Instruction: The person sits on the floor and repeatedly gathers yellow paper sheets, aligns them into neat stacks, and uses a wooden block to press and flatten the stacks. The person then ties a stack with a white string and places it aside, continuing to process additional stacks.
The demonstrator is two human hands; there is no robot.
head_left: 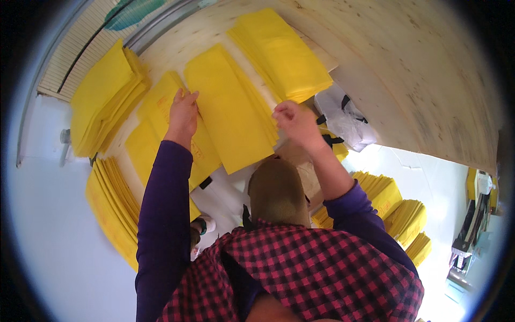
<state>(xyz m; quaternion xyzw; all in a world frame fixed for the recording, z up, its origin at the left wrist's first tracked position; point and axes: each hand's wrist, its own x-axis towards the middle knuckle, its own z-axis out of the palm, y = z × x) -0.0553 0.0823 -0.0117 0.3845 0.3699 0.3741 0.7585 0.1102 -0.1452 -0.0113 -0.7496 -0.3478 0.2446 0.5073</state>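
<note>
My left hand (184, 110) lies flat on a yellow bag (161, 107) at the left edge of a middle stack of yellow bags (230, 107) on the pale wooden table (386, 70). My right hand (295, 121) is closed at the right edge of that same stack, pinching its edge. Both forearms wear purple sleeves and come up from below.
More yellow bag stacks lie around: far right (279, 51), far left (102, 96), low left (112, 209) and low right (399, 212). A clear plastic bag with black straps (346, 121) sits right of my right hand. A brown paper piece (279, 188) is below the stack.
</note>
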